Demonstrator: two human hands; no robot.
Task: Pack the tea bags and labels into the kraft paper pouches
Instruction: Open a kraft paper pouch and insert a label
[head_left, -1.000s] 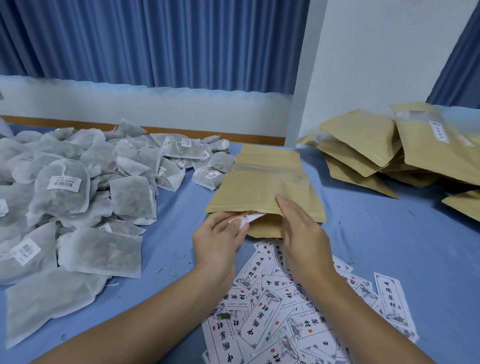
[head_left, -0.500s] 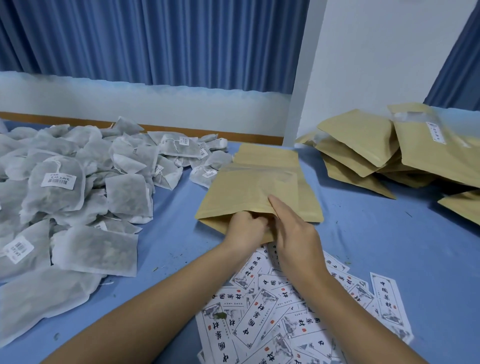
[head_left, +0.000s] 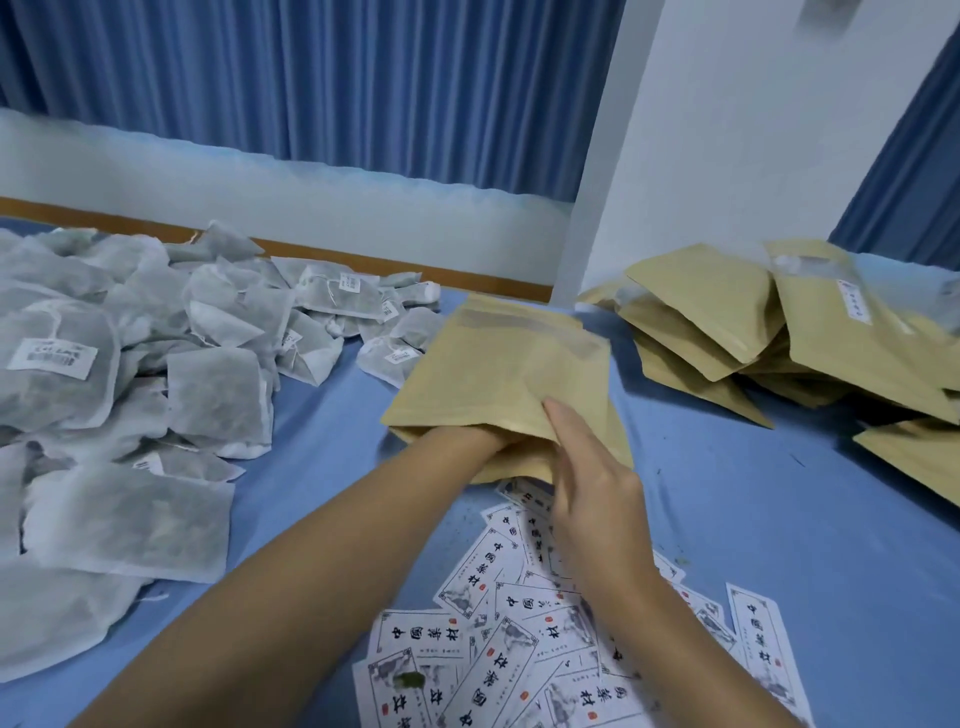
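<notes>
The work surface is a table under a blue cloth (head_left: 779, 519), backed by blue curtains (head_left: 311, 104) and a white wall column (head_left: 727, 130). The kraft pouch (head_left: 498, 374) in hand lies flat on the cloth with its mouth toward the person. The loose tea bags (head_left: 130, 389) are heaped to the left of this pouch, the printed labels (head_left: 493, 649) are scattered just at the near side of its mouth, and a stack of further pouches (head_left: 727, 322) lies well to its right. The left hand is inside the pouch, and only the left wrist (head_left: 457, 441) shows at the mouth, so its finger state cannot be determined. The right hand (head_left: 587, 488) holds the pouch at the mouth: the index finger lies straight on the upper wall, the other fingers curl at the lip, and the thumb is hidden. The step appears to be seating a label inside. For a good result the right hand should keep the mouth lifted and the pouch pinned to the cloth while the left hand slides the label flat toward the far end, then withdraws without dragging it back. One second ago the left fingers were outside the mouth pinching a label; half a second ago the knuckles were at the lip; now the hand is in to the wrist. The right hand has kept its place.
</notes>
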